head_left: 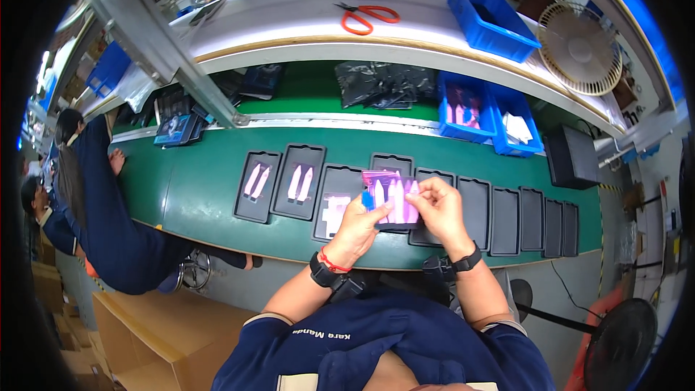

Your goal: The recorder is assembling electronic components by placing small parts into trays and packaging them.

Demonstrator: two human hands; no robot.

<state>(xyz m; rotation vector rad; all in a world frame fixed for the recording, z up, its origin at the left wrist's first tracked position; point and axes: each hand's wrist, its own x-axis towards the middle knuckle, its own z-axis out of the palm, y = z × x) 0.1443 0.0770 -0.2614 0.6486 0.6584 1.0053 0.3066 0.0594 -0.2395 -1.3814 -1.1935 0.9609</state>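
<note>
My left hand (355, 228) grips a small stack of pink and purple printed cards (389, 192) with white pointed shapes on them. A bit of blue shows beside its fingers; I cannot make out what it is. Fingers of my right hand (441, 208) are closed in a pinch at the right edge of the same cards. Beneath and around both hands runs a row of shallow black trays (474, 213). The two leftmost trays each carry a pink-and-white card (300, 182). White pieces (334, 211) lie in the tray beside my left hand, which partly covers it.
Behind the green table (195, 181), a blue bin (467, 130) holds more pink cards, and another (517, 146) holds white pieces. Black plastic bags (387, 83) lie under the shelf. Orange-handled scissors (369, 16) rest on the shelf near a fan (579, 47). A co-worker (116, 217) sits at left.
</note>
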